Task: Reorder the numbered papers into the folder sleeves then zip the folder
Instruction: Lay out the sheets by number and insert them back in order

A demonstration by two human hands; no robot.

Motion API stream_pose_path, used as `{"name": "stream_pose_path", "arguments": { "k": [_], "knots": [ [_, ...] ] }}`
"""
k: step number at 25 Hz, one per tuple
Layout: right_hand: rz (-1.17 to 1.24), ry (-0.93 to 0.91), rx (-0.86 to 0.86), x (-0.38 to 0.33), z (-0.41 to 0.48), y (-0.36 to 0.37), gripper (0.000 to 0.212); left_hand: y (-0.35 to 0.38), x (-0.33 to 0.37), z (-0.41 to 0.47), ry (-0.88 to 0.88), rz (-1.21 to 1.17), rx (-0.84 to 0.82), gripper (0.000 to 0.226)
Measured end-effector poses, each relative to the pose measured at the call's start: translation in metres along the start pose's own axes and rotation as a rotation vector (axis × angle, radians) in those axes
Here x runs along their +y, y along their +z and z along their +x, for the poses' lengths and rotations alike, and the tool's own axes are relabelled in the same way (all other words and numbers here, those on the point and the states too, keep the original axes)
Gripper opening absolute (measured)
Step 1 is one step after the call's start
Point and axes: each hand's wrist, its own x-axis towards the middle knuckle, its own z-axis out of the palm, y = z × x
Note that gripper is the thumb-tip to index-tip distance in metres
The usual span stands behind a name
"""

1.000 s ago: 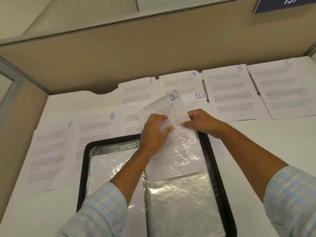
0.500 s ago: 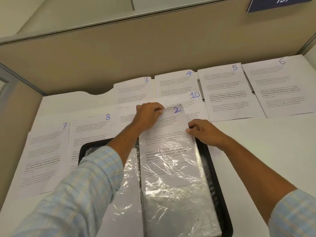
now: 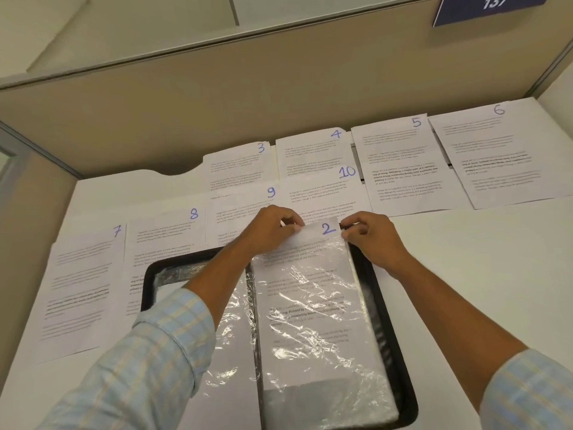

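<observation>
A beige partition backs a white desk, with pale wall above it. Printed sheets lie on the desk, each hand-numbered in blue at its top right corner: 3, 4, 5 and 6 along the partition, 7, 8, 9 and 10 nearer and overlapping; their body text is too small to read. In front of them a black folder lies open with crinkled clear sleeves. Sheet 2 sits in the right-hand clear sleeve, with only its top strip and numeral out. The left hand pinches that sheet's top left corner between thumb and curled fingers. The right hand, fingers curled, pinches the sleeve's mouth at the sheet's top right corner. A dark blue sign at the upper right reads 137. A second ago sheet 2 was skewed and well out of the sleeve; now it lies straight and deeper in, and the numeral 9 shows.
</observation>
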Motion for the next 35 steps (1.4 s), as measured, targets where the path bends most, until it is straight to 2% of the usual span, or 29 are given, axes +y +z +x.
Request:
{"name": "stream_pose_path", "arguments": {
  "k": [8,11,15,20,22,25,27,29,32,35],
  "knots": [
    [0.04,-0.004,0.035,-0.01,-0.003,0.002,0.017,0.008,0.002,-0.022,0.003,0.038,-0.162,0.016],
    [0.129,0.012,0.022,-0.019,-0.006,0.002,0.019,0.013,0.0,-0.022,0.005,0.067,-0.207,0.002],
    [0.267,0.078,-0.003,-0.024,-0.015,0.003,0.019,0.015,0.005,-0.025,-0.012,0.021,-0.269,0.01],
    [0.395,0.27,-0.073,-0.017,-0.044,0.009,0.018,0.032,0.003,-0.033,-0.069,-0.023,-0.112,0.016],
    [0.408,0.317,-0.115,-0.007,-0.066,0.009,0.019,0.039,0.013,-0.046,-0.084,-0.009,0.03,0.023],
    [0.352,0.353,-0.181,0.015,-0.099,0.009,0.019,0.057,0.025,-0.077,-0.108,0.119,0.335,0.034],
    [0.331,0.375,-0.189,0.023,-0.12,0.011,0.018,0.075,0.031,-0.107,-0.17,0.045,0.469,0.023],
    [0.35,0.373,-0.167,0.022,-0.139,0.011,0.017,0.096,0.045,-0.14,-0.297,-0.106,0.409,0.008],
    [0.515,0.349,-0.172,0.004,-0.168,0.018,0.021,0.122,0.072,-0.186,-0.372,-0.324,0.187,0.022],
    [0.581,0.234,-0.246,-0.004,-0.191,0.034,0.031,0.127,0.077,-0.199,-0.38,-0.566,0.166,0.035]
  ]
}}
